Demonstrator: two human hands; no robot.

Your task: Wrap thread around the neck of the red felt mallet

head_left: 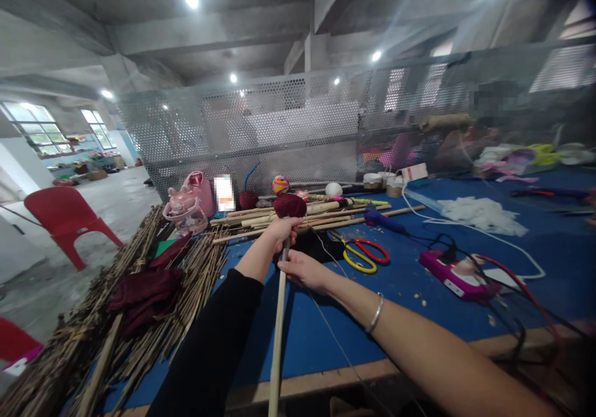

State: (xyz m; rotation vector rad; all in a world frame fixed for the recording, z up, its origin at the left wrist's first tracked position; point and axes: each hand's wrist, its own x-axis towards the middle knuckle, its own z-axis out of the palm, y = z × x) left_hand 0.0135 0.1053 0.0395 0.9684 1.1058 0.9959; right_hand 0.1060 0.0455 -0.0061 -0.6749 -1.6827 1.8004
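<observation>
A pale wooden stick (278, 324) stands in front of me, its lower end running out of view at the bottom. On its top sits a dark red cloth-covered head (290, 205). My left hand (280, 232) is closed around the stick just under that head. Lower down, my right hand (305, 270) pinches the stick at a greyish wrapped section (285, 251). A thin thread (333, 333) trails from near my hands toward the lower right. Scissors (365, 255) with one yellow and one red handle lie to the right of my hands.
Bundles of thin brown sticks (195, 308) and dark red cloth (146, 299) cover the left side. Behind my hands lie more pale sticks (326, 218). A blue glue gun (384, 219), purple power strip (459, 275), cables and white scraps (482, 215) occupy the right. Perforated metal panel (279, 125) stands behind.
</observation>
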